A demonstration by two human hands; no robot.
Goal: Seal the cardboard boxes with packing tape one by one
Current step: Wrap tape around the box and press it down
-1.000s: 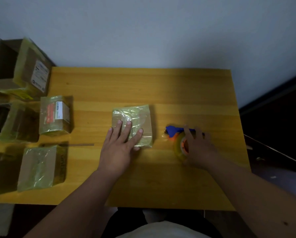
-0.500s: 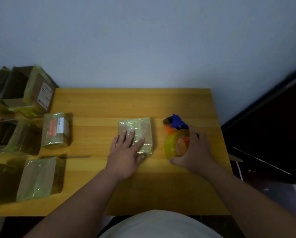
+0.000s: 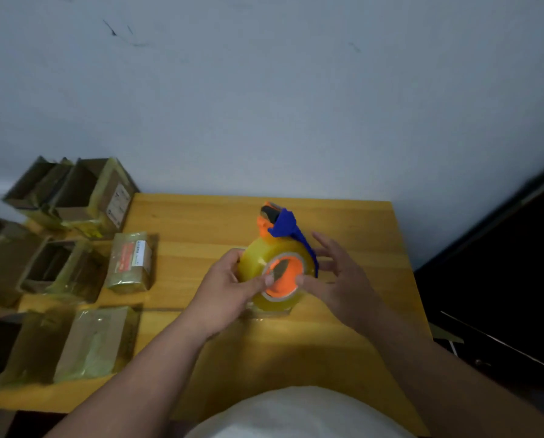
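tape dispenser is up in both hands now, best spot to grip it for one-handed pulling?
Probably the blue handle of the tape dispenser, taken from its right side, where the right hand already sits. It arcs over the yellow roll and leaves the orange cutter end pointing away. The left hand grips the roll itself, which must be free to turn.

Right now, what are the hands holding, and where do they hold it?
Both hold the tape dispenser. The left hand grips the yellow roll's side; the right hand touches its orange hub with the thumb, fingers spread.
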